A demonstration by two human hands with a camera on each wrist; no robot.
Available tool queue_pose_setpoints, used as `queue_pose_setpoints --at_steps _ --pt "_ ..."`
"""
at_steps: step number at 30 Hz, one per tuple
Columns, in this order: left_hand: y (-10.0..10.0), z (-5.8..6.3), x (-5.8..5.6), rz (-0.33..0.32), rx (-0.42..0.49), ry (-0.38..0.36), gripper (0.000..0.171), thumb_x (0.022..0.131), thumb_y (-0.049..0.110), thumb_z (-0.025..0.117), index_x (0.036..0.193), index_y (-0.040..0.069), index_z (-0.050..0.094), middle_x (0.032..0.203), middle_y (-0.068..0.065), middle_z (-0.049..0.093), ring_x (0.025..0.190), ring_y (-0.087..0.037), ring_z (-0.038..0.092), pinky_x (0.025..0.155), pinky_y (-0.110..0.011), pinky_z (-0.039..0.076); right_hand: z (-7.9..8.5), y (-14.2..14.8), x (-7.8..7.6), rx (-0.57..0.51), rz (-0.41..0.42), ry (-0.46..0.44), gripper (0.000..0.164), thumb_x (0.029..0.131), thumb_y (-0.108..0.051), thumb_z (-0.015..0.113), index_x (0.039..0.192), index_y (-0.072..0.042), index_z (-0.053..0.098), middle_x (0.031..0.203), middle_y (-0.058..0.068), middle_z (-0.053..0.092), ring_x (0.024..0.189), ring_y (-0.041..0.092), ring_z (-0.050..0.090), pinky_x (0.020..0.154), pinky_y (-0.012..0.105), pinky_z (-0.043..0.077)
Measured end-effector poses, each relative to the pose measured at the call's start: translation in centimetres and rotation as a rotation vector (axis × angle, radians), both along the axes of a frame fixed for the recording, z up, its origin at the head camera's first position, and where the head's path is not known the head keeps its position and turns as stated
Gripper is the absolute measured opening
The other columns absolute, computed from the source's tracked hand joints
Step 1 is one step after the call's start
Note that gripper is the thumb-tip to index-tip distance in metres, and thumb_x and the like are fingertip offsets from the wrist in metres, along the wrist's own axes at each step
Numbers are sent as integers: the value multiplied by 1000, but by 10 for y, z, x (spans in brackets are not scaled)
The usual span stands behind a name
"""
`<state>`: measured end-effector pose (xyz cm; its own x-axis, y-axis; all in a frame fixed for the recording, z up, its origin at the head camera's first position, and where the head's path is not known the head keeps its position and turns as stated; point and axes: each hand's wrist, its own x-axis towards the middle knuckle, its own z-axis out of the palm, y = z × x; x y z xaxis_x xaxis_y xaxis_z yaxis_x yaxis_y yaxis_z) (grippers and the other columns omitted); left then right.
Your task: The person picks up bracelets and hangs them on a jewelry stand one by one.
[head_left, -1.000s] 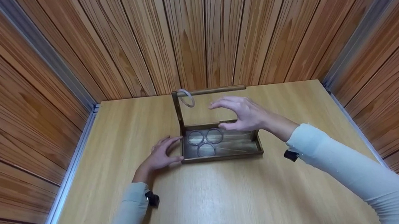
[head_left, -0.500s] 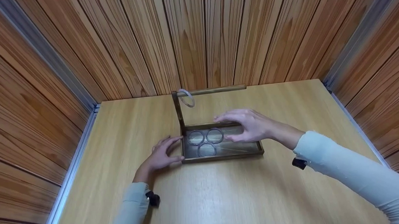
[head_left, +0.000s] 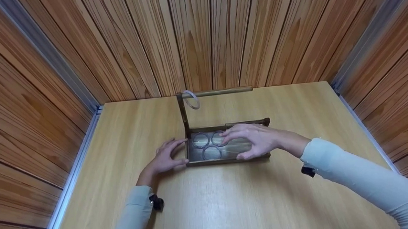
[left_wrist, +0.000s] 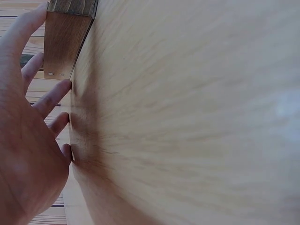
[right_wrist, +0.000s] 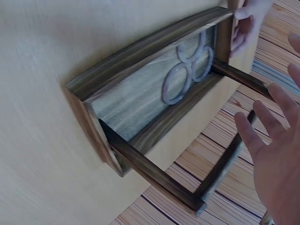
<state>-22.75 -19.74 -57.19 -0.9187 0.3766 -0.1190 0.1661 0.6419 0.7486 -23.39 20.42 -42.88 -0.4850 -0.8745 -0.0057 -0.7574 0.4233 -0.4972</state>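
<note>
You have one ring [head_left: 198,101] hanging on the upper bar [head_left: 223,92] beside its post [head_left: 183,113], while three rings [head_left: 204,148] lie flat in the wooden tray [head_left: 226,161] on the surface [head_left: 207,200]; judging by that, one is placed and three are left. Your right grip [head_left: 259,138] is released and empty above the tray, and your left grip [head_left: 164,158] touches the tray's left end with extended fingers, clasping nothing
</note>
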Motion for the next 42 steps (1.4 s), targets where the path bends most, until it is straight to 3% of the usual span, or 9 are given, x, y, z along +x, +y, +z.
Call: queue_pose_setpoints --at_steps 9,16,29,36,42 --pt "1 -3 -1 9 11 -16 82 98 48 85 171 36 48 184 -9 42 178 -46 12 138 -80 1 -22 1 -7 139 38 -41 60 97 -36 75 154 -21 68 177 13 50 166 47 42 131 76 37" --pt "1 -3 -2 20 -12 -30 82 98 48 84 171 39 48 186 -12 35 178 -47 11 138 -82 3 -33 -1 -14 129 23 -44 60 96 -34 75 154 -21 67 175 15 51 163 47 43 128 77 39" --pt "1 -1 0 41 -15 -49 83 97 52 85 170 43 47 188 -8 33 178 -45 9 136 -84 2 -47 -9 -30 146 -47 -98 61 99 -27 76 158 -23 64 180 12 45 168 44 41 136 74 31" --pt "0 0 1 37 -20 -49 85 96 54 85 171 43 46 189 -12 28 178 -46 8 137 -83 1 -55 -12 -37 160 -90 -134 65 99 -19 77 162 -23 60 179 11 48 164 44 48 135 72 35" --pt "0 0 -1 27 -20 -21 83 97 50 85 170 39 48 185 -10 39 177 -45 14 138 -81 2 -61 -15 -44 145 -126 -170 68 98 -15 78 163 -24 59 182 9 44 164 45 48 133 71 40"
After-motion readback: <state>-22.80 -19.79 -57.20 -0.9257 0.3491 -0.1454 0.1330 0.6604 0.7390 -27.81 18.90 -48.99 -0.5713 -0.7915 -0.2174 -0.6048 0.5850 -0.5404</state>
